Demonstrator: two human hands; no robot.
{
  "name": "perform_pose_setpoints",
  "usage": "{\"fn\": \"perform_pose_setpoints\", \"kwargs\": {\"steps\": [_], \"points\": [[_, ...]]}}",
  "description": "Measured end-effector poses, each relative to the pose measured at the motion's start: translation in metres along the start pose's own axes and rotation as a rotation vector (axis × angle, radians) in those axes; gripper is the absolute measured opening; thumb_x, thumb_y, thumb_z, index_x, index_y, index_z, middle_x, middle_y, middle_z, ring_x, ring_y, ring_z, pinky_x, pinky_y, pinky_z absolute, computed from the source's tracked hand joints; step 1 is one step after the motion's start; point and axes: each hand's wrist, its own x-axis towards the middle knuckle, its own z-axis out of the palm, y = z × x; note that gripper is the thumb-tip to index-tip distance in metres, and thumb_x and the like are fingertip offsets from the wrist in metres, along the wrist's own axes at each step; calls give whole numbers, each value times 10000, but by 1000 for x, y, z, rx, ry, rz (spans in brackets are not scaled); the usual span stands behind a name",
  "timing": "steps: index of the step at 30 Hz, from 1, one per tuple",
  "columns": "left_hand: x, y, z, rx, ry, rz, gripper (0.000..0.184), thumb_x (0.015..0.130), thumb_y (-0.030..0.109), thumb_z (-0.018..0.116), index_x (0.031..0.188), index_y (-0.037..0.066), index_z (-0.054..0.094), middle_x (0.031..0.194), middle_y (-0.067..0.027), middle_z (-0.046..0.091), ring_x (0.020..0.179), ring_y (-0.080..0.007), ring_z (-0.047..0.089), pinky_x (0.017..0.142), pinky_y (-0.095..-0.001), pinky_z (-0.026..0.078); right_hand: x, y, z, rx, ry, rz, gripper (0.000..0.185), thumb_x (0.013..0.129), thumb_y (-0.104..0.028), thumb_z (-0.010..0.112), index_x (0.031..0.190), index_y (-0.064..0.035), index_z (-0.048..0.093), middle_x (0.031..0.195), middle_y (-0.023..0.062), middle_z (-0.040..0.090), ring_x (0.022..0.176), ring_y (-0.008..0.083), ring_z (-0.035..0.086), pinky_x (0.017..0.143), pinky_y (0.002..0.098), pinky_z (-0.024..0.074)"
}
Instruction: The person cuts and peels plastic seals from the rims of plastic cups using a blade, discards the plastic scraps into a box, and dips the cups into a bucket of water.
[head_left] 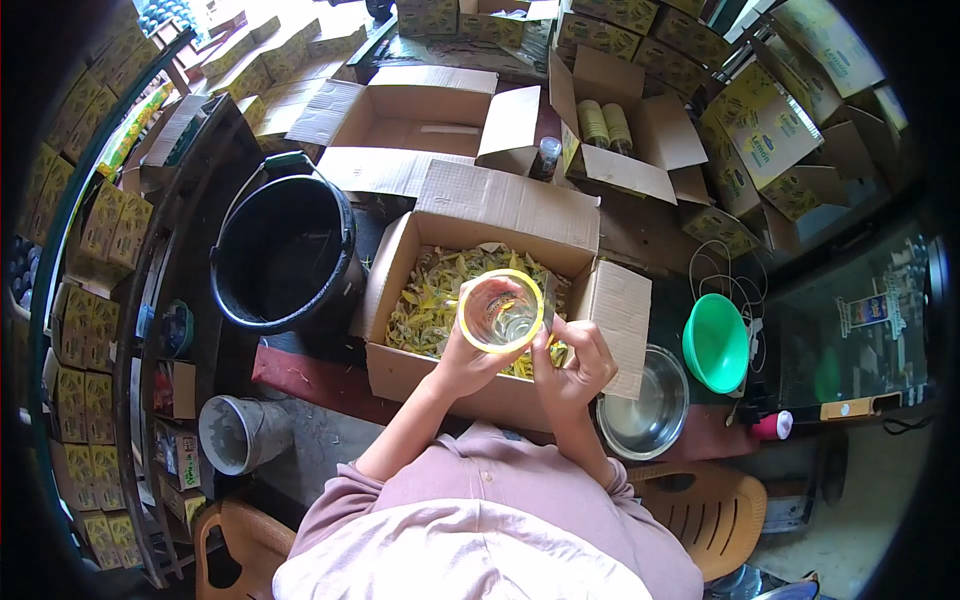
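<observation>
A clear round container with a yellow rim (541,290) is tilted toward the camera, above an open cardboard box (410,368). My left hand (463,352) is wrapped round its left side. At its right edge, my right hand (578,365) has its fingers pinched together; a small yellow bit shows by the fingertips, too small to make out. The box beneath holds a heap of yellow-green wrapped pieces (432,290), partly hidden by the container and my hands.
Left of the box stands a black bucket (285,245), with a grey bucket (232,436) below it. On the right are a steel bowl (645,400) and a green bowl (716,343). Behind are open cartons (410,120) and stacked yellow boxes (765,135).
</observation>
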Motion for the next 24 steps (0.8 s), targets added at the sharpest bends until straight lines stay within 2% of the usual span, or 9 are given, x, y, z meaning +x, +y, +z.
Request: {"fn": "perform_pose_setpoints", "kwargs": {"steps": [10,13,16,19,20,22,24], "points": [[-3,-1,-10,86,-67,-14,656,594,43,743,1146,45,390,1085,-84,453,1038,-194,481,905,-322,399,7,2,-1,-14,-26,-47,267,604,87,631,849,-21,643,653,82,561,570,162,567,533,249,453],[0,10,-16,273,-188,65,646,588,47,744,1134,44,398,1095,-85,449,1069,-192,463,918,-323,390,10,7,-5,12,-73,-32,247,614,86,628,839,-15,641,644,81,561,567,154,564,531,248,451],[0,10,-11,26,-207,-60,652,607,44,727,1154,48,372,1115,-84,441,1096,-189,439,927,-322,381,13,7,-4,85,-56,41,204,635,74,635,822,-8,636,639,77,562,559,137,558,520,244,444],[0,4,-7,-333,-81,-178,663,644,33,695,1193,80,325,1138,-78,430,1122,-174,411,934,-314,370,12,6,-4,122,-15,101,173,650,60,645,810,-3,630,633,72,559,549,121,550,507,238,437],[-1,-4,-12,-361,-116,-156,667,678,19,662,1217,117,282,1147,-77,423,1127,-166,401,933,-318,362,11,5,-5,126,-3,117,165,654,55,649,807,-1,628,630,69,558,546,116,548,503,235,434],[-2,-8,-14,-458,-106,-180,661,692,11,655,1217,140,274,1152,-76,420,1132,-173,395,930,-333,356,10,3,-6,123,14,107,176,647,53,654,812,-3,629,625,71,553,538,119,545,499,233,433],[-2,-6,-12,-422,-104,-160,666,702,12,652,1218,144,253,1152,-78,419,1129,-181,397,926,-342,356,10,-1,-5,91,15,82,184,642,49,659,816,-8,630,626,72,550,535,123,546,498,232,435]]}}
